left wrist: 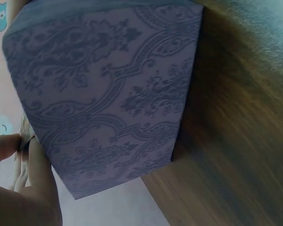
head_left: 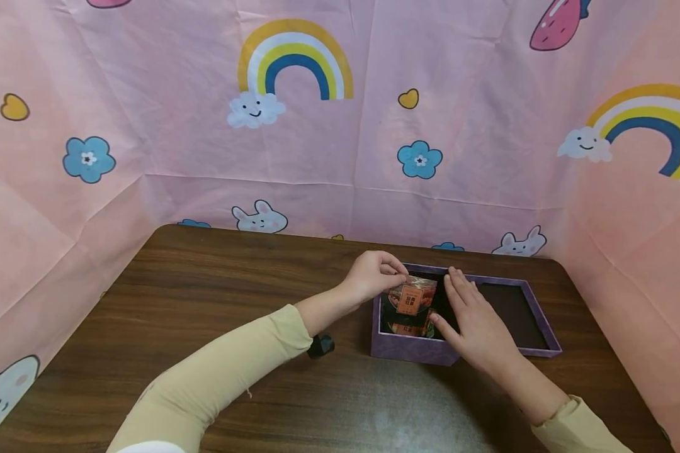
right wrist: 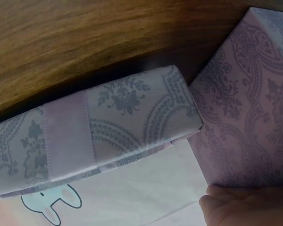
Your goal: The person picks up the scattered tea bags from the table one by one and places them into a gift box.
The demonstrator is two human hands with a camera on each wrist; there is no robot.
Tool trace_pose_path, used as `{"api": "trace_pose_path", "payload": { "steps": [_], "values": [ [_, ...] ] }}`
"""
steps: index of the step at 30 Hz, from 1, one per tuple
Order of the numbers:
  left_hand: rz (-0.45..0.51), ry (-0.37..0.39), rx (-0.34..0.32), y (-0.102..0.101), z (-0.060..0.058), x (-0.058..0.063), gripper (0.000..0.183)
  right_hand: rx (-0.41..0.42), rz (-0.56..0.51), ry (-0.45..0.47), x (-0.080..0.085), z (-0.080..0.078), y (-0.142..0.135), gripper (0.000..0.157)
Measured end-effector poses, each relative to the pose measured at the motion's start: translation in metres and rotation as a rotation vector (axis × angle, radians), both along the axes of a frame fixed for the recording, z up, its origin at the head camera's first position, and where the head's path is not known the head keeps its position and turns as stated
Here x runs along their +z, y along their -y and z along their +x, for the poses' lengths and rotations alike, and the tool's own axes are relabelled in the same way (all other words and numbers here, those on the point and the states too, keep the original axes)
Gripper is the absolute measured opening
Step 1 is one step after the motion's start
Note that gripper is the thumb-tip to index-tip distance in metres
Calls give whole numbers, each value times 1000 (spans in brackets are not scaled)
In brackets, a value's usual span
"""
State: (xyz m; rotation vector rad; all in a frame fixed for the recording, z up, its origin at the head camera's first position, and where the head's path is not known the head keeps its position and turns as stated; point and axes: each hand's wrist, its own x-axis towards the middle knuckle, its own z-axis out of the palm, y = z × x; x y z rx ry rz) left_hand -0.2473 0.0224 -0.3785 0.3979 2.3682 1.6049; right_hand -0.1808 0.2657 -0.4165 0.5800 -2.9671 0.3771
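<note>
My left hand (head_left: pixel 371 278) pinches the top edge of a clear-wrapped food packet (head_left: pixel 411 301) with an orange label, between thumb and fingers. The packet stands tilted in a purple patterned box (head_left: pixel 410 350), over a second orange-labelled packet (head_left: pixel 406 329) lower down. Fingers spread and fairly straight, my right hand (head_left: pixel 478 322) rests over the box's right side, its thumb close to the packets. In the left wrist view the box's patterned wall (left wrist: pixel 108 99) hides most of what the left fingers hold. The right fingertips lie along the box wall (right wrist: pixel 245 108) in the right wrist view.
An open lid (head_left: pixel 546 324) with a dark lining extends to the right of the box. Under the left wrist is a small black device (head_left: pixel 321 346). The wooden table (head_left: pixel 232 270) is enclosed by pink printed cloth (head_left: pixel 328 145) at the back and sides.
</note>
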Motion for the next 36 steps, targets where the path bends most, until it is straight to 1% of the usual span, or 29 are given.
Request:
{"api": "trace_pose_path", "payload": {
  "steps": [4,7,10,13,16,18,21,27,32,36],
  "values": [
    [-71,-112,-48,1,2,-3,11,5,-6,-11,1,1,0,81],
    [-129,-190,-91,1,5,-2,13,9,-9,-20,2,2,0,79],
    [-185,-247,-136,1,6,0,14,10,-9,-24,3,2,0,78],
    [-241,-291,-162,-1,7,0,13,7,-9,-18,3,2,0,79],
    [-276,-300,-178,-2,7,0,14,5,-12,-8,3,1,0,79],
    [-279,-292,-192,-3,8,0,17,5,-13,-3,3,1,0,80],
    [-272,-282,-212,-2,9,1,19,8,-16,-3,3,2,0,80],
    [-265,-296,-234,-1,11,2,18,6,-21,-8,2,3,-1,79],
    [-242,-286,-252,4,8,4,18,5,-22,-14,2,3,-1,79],
    [-222,-286,-244,10,6,5,16,4,-21,-18,2,2,0,79]
  ]
}}
